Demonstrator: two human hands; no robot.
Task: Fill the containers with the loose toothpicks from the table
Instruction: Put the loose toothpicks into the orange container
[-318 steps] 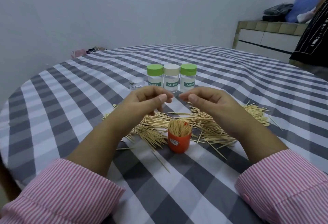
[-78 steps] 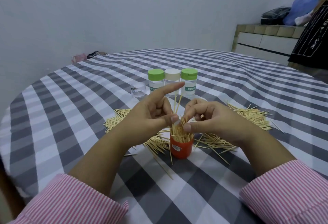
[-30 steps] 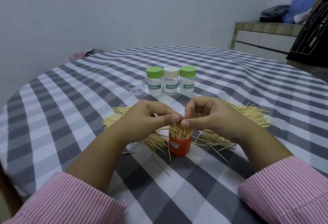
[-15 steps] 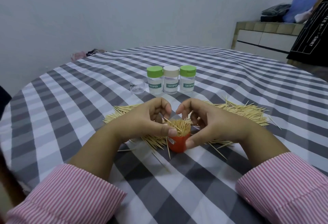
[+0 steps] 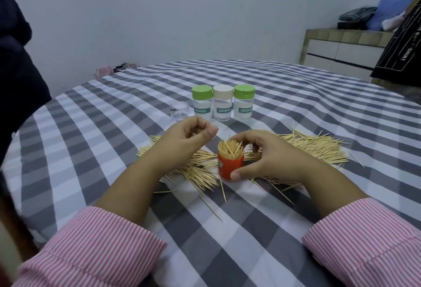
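Observation:
An orange container packed with upright toothpicks stands in the middle of a pile of loose toothpicks on the checked tablecloth. My right hand grips the container, thumb at its front base and fingers curled behind it. My left hand hovers just left of and above the container with fingers curled; a few toothpick tips seem to show between thumb and fingers, but I cannot tell for sure. Three capped clear toothpick jars stand in a row behind.
A small clear lidless cup sits left of the jars. A person in dark clothing stands at the table's left edge. A tiled counter with bags is at the far right. Stray toothpicks lie toward me.
My left hand has lifted off the orange container and moved up and left. My right hand stays round the container. A dark-clothed person has come into view at the left.

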